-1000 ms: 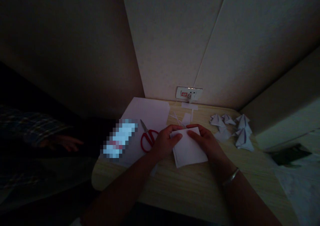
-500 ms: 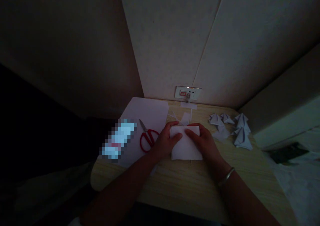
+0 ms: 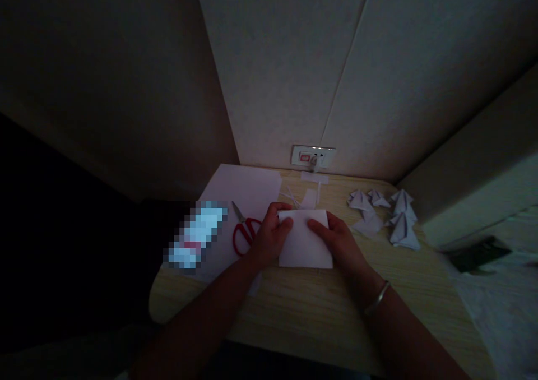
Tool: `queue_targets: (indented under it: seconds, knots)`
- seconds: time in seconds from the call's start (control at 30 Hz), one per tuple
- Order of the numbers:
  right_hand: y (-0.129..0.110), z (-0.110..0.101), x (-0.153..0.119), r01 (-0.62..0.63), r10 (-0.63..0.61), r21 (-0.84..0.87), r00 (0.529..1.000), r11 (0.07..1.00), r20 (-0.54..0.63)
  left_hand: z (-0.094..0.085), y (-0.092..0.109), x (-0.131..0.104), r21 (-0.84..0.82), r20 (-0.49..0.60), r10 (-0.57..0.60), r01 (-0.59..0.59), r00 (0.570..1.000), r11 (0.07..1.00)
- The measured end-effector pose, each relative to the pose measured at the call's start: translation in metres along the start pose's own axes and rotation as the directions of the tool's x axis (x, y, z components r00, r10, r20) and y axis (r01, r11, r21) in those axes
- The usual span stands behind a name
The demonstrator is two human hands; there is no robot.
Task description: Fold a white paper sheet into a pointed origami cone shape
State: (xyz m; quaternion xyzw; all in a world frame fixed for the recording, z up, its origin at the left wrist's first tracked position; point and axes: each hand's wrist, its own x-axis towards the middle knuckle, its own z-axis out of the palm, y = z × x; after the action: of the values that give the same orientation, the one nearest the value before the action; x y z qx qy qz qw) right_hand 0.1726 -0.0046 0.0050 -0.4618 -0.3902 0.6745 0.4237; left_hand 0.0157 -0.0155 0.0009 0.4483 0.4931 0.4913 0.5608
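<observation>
A small white paper square is held between both hands above the wooden table. My left hand grips its upper left edge, thumb on top and fingers behind. On the right side, my right hand pinches the same paper, its thumb pressed on the face. Red-handled scissors lie partly open on a large white sheet, close to my left hand. Several folded paper shapes stand at the right of the table, and paper scraps lie behind the held paper.
A blurred, lit phone lies on the left of the wooden table. The wall behind carries a socket with a plug in it. A dark green item is beyond the table's right edge.
Both hands and the held paper have shifted slightly left. The left fingers now curl more around the paper's upper left corner. The whole view has also moved a little.
</observation>
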Motion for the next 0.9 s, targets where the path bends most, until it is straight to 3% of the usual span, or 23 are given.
queue_targets:
  seconds: [0.37, 0.6, 0.9]
  knots:
    - [0.0030, -0.0005, 0.0014, 0.003, -0.004, 0.043, 1.000, 0.999, 0.014, -0.0006, 0.0000, 0.0012, 0.045, -0.018, -0.039, 0.040, 0.999, 0.998]
    - [0.0031, -0.0011, 0.0020, 0.011, -0.011, -0.003, 1.000, 1.000, -0.028, -0.0016, -0.0032, 0.0018, 0.091, 0.002, 0.007, -0.007, 1.000, 0.996]
    - [0.0041, -0.0022, 0.0023, 0.025, -0.025, 0.014, 0.999, 1.000, 0.021, -0.0008, -0.0032, 0.0044, 0.193, -0.042, 0.037, -0.028, 0.998, 0.981]
